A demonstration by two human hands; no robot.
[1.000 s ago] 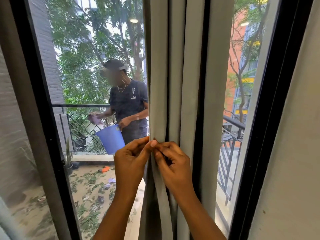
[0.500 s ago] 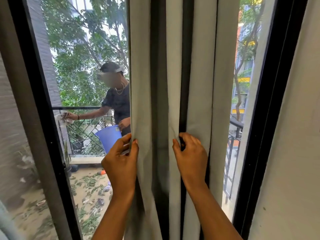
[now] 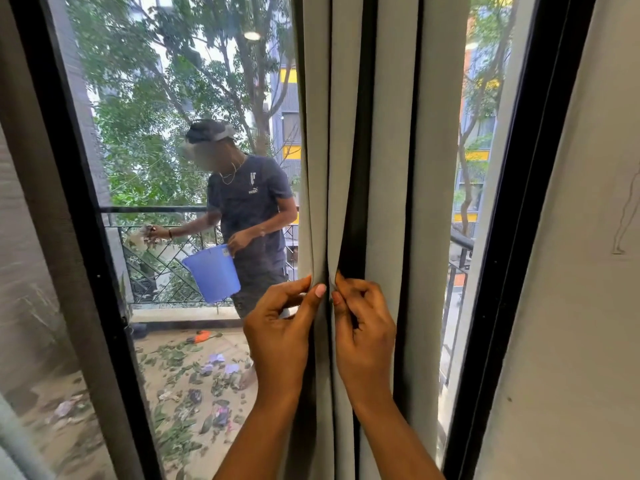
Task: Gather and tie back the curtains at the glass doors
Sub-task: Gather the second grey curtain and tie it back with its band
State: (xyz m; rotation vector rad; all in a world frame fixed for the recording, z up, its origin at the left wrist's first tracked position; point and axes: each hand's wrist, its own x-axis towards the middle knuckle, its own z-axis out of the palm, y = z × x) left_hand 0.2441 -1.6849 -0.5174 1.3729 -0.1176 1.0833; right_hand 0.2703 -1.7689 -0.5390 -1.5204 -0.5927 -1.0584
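Two hands pinch curtain; bucket outside.

Left forearm and right forearm angle up from below, converging at the curtain. The left hand has its back to the camera, thumb and index pinching the curtain's left fold, other fingers curled. The right hand mirrors it, thumb and index pinching the next fold just right, rest of the fingers curled in. The thumb tips sit level, nearly meeting across one pleat, a narrow gap between. Wrists roughly straight, side by side.
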